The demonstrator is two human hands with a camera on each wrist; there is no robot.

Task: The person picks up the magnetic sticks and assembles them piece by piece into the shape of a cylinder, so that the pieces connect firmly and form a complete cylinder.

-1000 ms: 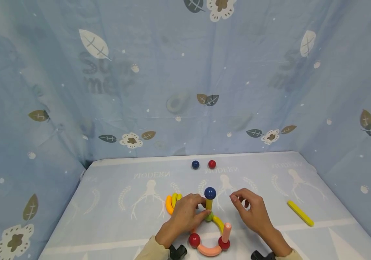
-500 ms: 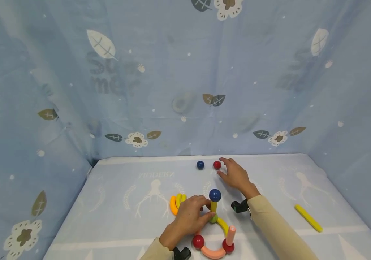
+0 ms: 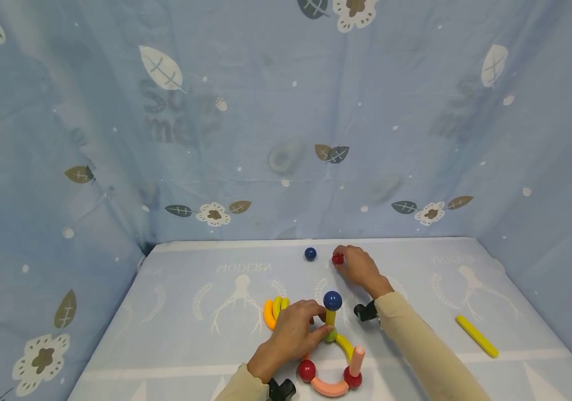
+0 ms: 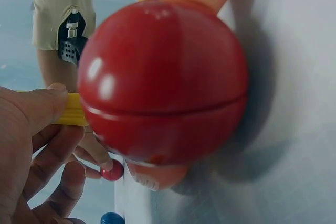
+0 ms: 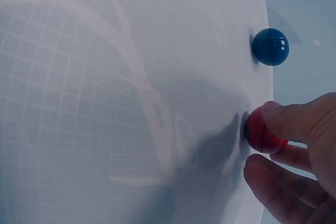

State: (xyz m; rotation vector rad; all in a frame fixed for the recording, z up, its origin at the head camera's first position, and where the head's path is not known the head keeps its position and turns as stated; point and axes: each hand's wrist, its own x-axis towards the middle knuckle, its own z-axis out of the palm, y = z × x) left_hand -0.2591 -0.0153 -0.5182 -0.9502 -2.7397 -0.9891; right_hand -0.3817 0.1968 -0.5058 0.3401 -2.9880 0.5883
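Note:
My left hand (image 3: 293,328) pinches an upright yellow stick (image 3: 330,318) between thumb and fingers. A blue ball (image 3: 332,301) tops that stick, and a green ball (image 3: 331,335) sits at its foot. From the green ball a curved yellow piece (image 3: 344,346) runs to a red ball (image 3: 353,377), on which a pink stick (image 3: 357,359) stands. A curved pink piece (image 3: 330,388) links it to another red ball (image 3: 307,370), large in the left wrist view. Toward the table's back, my right hand (image 3: 358,264) pinches a loose red ball (image 5: 256,132).
Left of the loose red ball lies a blue ball (image 3: 310,254), close to the table's back edge. A yellow stick (image 3: 477,336) lies far right. Orange (image 3: 268,314) and yellow curved pieces (image 3: 277,307) lie beyond my left hand. A blue patterned curtain (image 3: 286,122) hangs behind.
My right hand has gone from beside the joined pieces forward to the back of the table and taken hold of the loose red ball. The left hand keeps its grip on the yellow stick.

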